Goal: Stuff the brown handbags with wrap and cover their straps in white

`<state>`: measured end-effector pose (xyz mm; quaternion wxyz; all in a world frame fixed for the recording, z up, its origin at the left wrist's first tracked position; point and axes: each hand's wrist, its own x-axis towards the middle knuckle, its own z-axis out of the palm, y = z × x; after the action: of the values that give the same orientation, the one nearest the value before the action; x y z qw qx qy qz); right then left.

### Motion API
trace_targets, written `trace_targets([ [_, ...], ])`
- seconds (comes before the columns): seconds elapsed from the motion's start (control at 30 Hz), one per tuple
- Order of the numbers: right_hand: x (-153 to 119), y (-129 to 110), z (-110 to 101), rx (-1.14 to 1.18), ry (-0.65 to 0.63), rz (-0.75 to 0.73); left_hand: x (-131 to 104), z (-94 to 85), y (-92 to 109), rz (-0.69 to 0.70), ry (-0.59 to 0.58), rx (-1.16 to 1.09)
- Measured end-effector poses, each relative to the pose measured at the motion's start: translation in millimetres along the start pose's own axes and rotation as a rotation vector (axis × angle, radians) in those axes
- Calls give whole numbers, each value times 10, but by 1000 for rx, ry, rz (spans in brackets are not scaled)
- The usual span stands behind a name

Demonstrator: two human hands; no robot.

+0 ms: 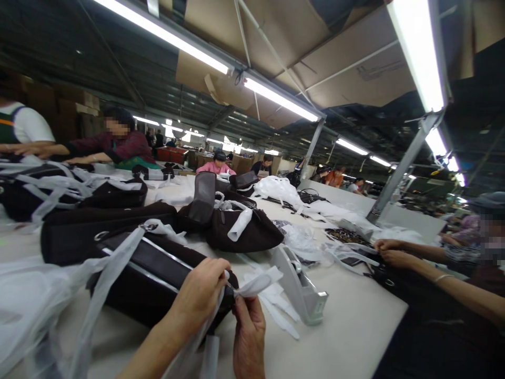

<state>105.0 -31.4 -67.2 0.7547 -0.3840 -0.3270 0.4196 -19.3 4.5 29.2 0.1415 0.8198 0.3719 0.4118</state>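
A dark brown bag with silver trim (153, 266) lies toward the near edge of the pale surface (339, 342); at its right end, the left hand (207, 287) and right hand (249, 329) have fingers pinching a white wrapping strip (258, 282).

Strip (258, 282) part-hidden by left hand (205, 287) and right hand (250, 329), wrap (23, 310) cropped at 8 o'clock, worker (29, 127) cropped at 9, cloth (442, 331) cropped at 4, capped head (491, 208) blurred at 3

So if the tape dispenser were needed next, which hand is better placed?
Probably the right hand: it is closer to the tape dispenser, while the left hand is farther off, over the dark bag. Both pinch white wrapping, though.
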Motion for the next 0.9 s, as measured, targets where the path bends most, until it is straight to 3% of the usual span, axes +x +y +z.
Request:
trace_targets([
  [0.13,17,-28,29,5,1,8,-24,-44,79,13,-64,-40],
  [0.27,32,-35,45,37,14,16,-45,-75,172,11,-172,96],
  [0.37,25,-36,35,57,23,17,-94,9,218,108,-186,156],
  [0.47,4,-44,17,75,2,15,-162,139,236,228,-126,118],
  [0.67,39,-81,-22,46,-31,27,-245,249,169,244,-110,105],
  [0.9,100,-267,-81,68,-194,178,-395,468,172,398,113,274],
])
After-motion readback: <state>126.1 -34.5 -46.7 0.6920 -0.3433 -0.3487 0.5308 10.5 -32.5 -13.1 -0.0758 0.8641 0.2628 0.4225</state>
